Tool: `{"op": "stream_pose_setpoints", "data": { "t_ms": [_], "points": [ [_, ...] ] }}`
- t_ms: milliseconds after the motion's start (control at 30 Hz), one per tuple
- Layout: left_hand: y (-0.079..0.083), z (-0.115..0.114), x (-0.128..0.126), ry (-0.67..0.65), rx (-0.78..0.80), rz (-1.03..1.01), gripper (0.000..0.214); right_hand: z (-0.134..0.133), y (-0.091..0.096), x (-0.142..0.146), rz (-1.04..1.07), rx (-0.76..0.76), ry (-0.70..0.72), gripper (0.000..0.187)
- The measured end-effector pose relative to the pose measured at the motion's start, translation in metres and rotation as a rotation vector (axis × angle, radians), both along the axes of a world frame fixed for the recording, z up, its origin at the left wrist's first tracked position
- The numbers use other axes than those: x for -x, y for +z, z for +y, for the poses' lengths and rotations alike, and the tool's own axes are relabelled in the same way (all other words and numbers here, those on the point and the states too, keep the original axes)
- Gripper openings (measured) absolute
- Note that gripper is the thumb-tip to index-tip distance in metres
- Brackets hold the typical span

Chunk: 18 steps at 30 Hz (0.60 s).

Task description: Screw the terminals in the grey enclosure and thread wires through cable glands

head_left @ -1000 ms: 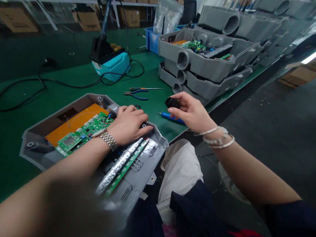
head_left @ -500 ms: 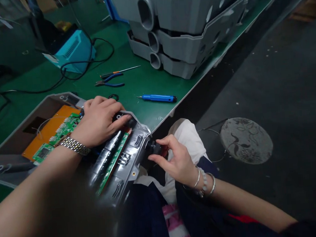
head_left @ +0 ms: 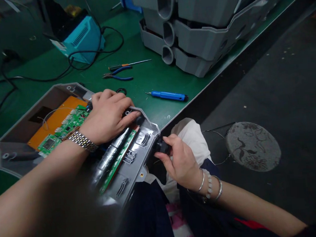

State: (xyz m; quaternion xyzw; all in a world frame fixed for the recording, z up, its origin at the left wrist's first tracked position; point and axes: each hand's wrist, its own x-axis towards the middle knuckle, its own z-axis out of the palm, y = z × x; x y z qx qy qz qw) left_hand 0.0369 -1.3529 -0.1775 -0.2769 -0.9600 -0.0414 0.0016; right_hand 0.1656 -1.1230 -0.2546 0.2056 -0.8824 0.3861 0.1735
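Note:
A grey plastic housing (head_left: pixel 135 163) lies open at the bench edge, its near end over my lap. Inside it are a green circuit board (head_left: pixel 50 141) on an orange plate, a silver-wrapped cylinder (head_left: pixel 112 154) and a narrow green board strip (head_left: pixel 119 161). My left hand (head_left: pixel 109 113) lies across the housing with its fingers curled over the far wall. Its thumb touches a black part (head_left: pixel 140 120) inside. On the outer right wall, my right hand (head_left: pixel 181 160) pinches a black round plastic fitting (head_left: pixel 161 146) between thumb and fingers; the hand partly hides it.
Beyond the housing lie a blue pen-shaped tool (head_left: pixel 169 95), pliers (head_left: pixel 118 74) and a screwdriver (head_left: pixel 130 64). Stacked grey housings (head_left: pixel 202 27) stand at the back right. A turquoise device (head_left: pixel 82 40) with black cables sits back left. A round stool (head_left: pixel 253 146) stands right.
The camera view has shifted, so the bench items appear farther right. Both hands keep their places on the housing and the black fitting, with only slight finger movement at the right.

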Motion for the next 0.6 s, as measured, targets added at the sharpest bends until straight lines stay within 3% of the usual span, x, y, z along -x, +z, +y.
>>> {"op": "stream_pose_setpoints", "data": {
  "t_ms": [233,467,600],
  "points": [
    [0.0,0.003,-0.004,0.028,-0.087,-0.03,0.042,-0.01,-0.013,-0.011,-0.07,0.1,-0.057,0.035],
    [-0.004,0.002,-0.005,0.034,-0.155,-0.013,0.038,-0.002,-0.04,-0.009,-0.022,0.157,0.043,0.051],
    [-0.007,0.001,-0.007,0.036,-0.152,0.027,0.04,0.003,-0.043,0.001,0.079,0.128,0.102,0.05]
  ]
}}
